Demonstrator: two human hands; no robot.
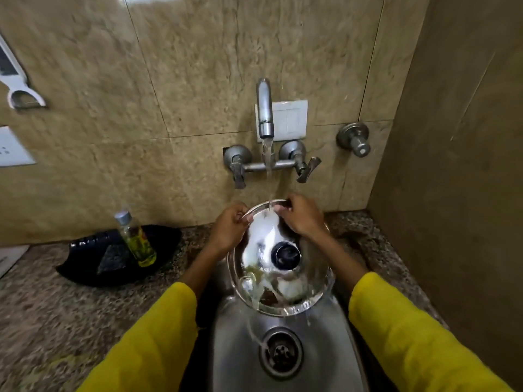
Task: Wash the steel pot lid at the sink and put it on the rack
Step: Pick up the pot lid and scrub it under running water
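Observation:
The round steel pot lid [308, 281] with a dark knob in its middle is held tilted over the steel sink [240, 357]. My left hand [230, 226] grips its upper left rim. My right hand [301, 215] grips the far rim, fingers curled over the edge. Water runs from the tap [264, 108] onto the top of the lid, flows down it and spills off the low edge toward the drain [281, 354]. No rack is in view.
A small bottle of yellow liquid [135, 240] stands on a black tray [93, 264] on the speckled counter [56, 321] to the left. Two tap handles and a separate valve [353, 138] stick out of the tiled wall. A wall closes in on the right.

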